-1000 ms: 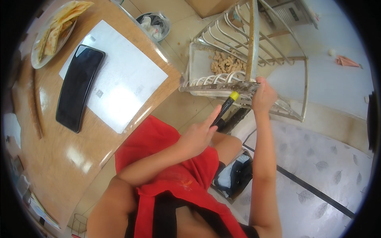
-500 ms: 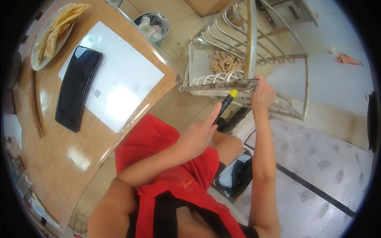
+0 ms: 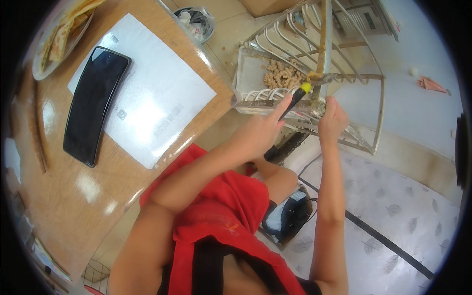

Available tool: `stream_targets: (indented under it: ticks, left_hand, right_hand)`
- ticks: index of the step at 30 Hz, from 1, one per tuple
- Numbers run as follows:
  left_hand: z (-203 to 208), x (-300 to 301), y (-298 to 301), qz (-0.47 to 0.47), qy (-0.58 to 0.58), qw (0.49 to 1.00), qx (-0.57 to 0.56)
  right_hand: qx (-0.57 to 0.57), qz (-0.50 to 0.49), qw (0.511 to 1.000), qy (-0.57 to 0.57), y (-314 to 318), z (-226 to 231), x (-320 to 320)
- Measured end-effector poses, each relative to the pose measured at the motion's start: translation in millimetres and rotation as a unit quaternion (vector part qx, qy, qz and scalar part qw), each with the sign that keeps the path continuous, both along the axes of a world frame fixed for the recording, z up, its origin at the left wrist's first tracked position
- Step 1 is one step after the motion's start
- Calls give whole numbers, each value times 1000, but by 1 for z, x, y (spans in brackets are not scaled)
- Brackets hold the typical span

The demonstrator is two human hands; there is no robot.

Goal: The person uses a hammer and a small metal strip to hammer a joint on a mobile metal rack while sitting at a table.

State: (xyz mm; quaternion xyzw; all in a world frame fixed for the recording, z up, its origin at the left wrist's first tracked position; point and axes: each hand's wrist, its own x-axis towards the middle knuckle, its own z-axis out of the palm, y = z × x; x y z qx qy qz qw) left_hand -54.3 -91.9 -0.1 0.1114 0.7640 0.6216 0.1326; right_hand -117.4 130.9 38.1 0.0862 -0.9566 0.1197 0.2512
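My left hand [image 3: 260,135] grips a tool [image 3: 296,97] with a black handle and a yellow collar, its metal blade reaching to the upright pole of a metal wire rack [image 3: 319,64]. My right hand [image 3: 333,119] holds the rack's lower wire edge. A pile of tan scrapings [image 3: 281,76] lies in the rack's tray, just beyond the tool tip. The rack is tilted and crusted with residue.
A round wooden table [image 3: 73,196] is at my left with a white sheet of paper [image 3: 147,98], a black phone [image 3: 93,103] and a plate of flatbread [image 3: 59,34]. A bin with a bag [image 3: 196,22] stands on the floor. A leaf-patterned mat [image 3: 403,221] lies at right.
The tool tip has moved up from the rack's lower edge toward the pole. My right hand has shifted slightly along the rack's edge.
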Motion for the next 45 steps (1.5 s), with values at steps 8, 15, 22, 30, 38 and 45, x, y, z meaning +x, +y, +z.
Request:
stream_targets:
  ticks: [8, 15, 22, 30, 38, 45]
  left_hand:
    - [-3, 9, -13, -41, -27, 999, -17]
    - [10, 28, -25, -99, -94, 987, -83]
    - [-1, 23, 8, 18, 14, 997, -67]
    - [25, -21, 0, -31, -44, 993, -107]
    - [9, -58, 6, 4, 25, 992, -120]
    - [15, -87, -5, -9, 46, 994, -104]
  right_hand:
    - [84, 10, 996, -2, 8, 5, 0]
    - [-5, 17, 1000, -9, 4, 3, 4]
    - [-5, 44, 999, -2, -3, 8, 6]
    - [-2, 39, 999, -1, 5, 3, 6]
    - [-25, 38, 999, -29, 0, 8, 1]
    - [-13, 4, 997, -76, 1, 13, -2]
